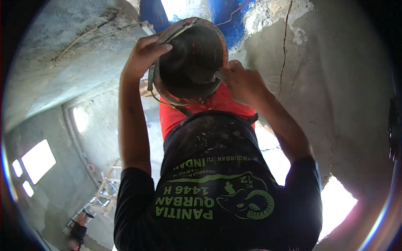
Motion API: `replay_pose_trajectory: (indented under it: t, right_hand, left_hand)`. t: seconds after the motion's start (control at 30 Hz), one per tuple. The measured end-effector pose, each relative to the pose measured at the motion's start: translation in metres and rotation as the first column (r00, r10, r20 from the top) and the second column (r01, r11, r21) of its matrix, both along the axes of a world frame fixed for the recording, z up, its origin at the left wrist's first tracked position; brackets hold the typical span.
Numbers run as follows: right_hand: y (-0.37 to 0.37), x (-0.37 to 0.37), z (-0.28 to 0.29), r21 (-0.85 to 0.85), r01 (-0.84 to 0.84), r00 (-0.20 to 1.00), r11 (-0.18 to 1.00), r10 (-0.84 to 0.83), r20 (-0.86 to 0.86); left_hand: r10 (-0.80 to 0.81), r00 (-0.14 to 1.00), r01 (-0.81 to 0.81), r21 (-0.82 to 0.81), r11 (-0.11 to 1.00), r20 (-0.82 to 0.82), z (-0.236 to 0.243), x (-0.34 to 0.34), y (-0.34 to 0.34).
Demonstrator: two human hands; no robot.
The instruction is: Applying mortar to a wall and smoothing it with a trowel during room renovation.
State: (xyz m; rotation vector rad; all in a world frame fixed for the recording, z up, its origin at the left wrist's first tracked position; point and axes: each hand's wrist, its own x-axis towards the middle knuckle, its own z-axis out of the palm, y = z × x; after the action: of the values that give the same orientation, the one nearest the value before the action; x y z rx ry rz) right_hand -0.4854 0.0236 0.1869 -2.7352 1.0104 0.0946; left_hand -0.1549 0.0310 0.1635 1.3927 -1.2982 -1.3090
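A round bucket with a worn orange rim is tilted toward me, its inside coated with dark grey mortar. My left hand grips its left rim, the thumb hooked over the edge and the fingers mostly hidden behind the wall. At the right side of the rim, my right hand is closed around the handle of a trowel. The trowel's grey blade lies inside the bucket against the mortar. The bucket's bail handle, with a dark grip, hangs at the left below my left hand.
Blue surfaces stand beyond the bucket. A rough grey wall with a thin dark line running down it is at the right. At the lower left are a wooden scaffold or ladder and another person.
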Motion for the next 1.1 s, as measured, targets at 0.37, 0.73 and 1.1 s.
replay_pose_trajectory:
  t: [0.37,0.73,1.1]
  right_hand:
    - [-0.080,0.108,-0.014,0.323,-0.196,0.868,0.926,0.317,-0.381]
    - [-0.083,0.046,-0.064,0.754,-0.192,0.973,0.628,0.224,0.061]
    - [-0.006,-0.032,-0.072,0.965,-0.239,0.816,0.111,-0.515,0.261]
  left_hand:
    - [0.071,0.997,-0.070,-0.028,0.997,0.025,0.004,-0.004,0.011]
    - [0.032,0.989,-0.026,0.040,0.999,-0.144,0.003,-0.013,-0.002]
    - [0.127,0.990,-0.126,0.025,0.992,-0.062,0.003,0.000,0.013]
